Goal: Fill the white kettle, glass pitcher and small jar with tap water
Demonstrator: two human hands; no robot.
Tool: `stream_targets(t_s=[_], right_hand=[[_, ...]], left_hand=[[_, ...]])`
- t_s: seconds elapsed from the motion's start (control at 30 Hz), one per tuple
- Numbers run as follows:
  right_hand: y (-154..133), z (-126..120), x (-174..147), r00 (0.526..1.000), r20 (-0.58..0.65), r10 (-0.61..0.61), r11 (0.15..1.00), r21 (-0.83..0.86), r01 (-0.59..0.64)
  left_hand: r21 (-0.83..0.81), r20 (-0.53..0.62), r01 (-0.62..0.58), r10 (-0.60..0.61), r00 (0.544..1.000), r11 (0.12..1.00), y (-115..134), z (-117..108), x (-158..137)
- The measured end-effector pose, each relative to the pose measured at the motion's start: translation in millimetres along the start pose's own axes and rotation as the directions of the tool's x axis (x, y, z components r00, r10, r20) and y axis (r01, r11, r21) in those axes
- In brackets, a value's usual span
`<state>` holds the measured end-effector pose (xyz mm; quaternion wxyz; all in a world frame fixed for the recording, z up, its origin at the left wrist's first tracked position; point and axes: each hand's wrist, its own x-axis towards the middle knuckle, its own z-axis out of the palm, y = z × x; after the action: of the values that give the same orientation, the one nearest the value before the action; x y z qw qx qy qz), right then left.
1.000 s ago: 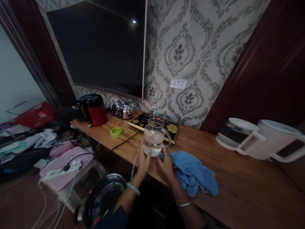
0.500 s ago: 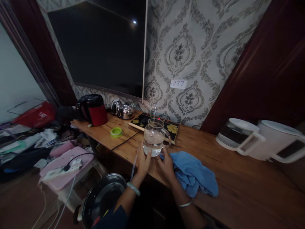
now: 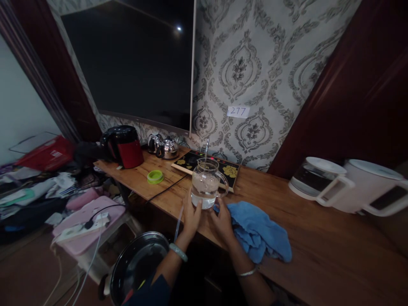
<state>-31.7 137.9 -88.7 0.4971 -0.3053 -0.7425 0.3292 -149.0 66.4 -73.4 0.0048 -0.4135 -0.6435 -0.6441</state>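
A round glass teapot (image 3: 205, 182) with a clear side handle holds water in its lower half. My left hand (image 3: 191, 216) curls round its lower left side, thumb forward. On the lower right, beneath the handle, my right hand (image 3: 222, 221) is closed against the base; its far fingertips are hidden behind the glass. Behind the teapot lies a black tea stove panel (image 3: 229, 170) with gold flowers and a metal spout (image 3: 207, 148) rising from it. A crumpled blue cloth (image 3: 258, 231) rests right beside my right hand.
A green lid (image 3: 155, 177) and a black cable (image 3: 167, 189) lie to the left, with two steel kettles (image 3: 168, 148) and a red-black kettle (image 3: 130, 151) further back. White-handled jugs (image 3: 318, 178) stand at right. A dark basin (image 3: 140, 263) sits below the table edge.
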Motion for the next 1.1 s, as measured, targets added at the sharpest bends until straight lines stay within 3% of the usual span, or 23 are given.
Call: stream_targets(t_s=[1.1], right_hand=[[3.7, 1.3, -0.3, 1.0, -0.004, 0.005, 1.0, -0.021, -0.006]], left_hand=[[-0.019, 0.009, 0.018, -0.017, 1.0, 1.0, 0.0, 0.7, -0.3]])
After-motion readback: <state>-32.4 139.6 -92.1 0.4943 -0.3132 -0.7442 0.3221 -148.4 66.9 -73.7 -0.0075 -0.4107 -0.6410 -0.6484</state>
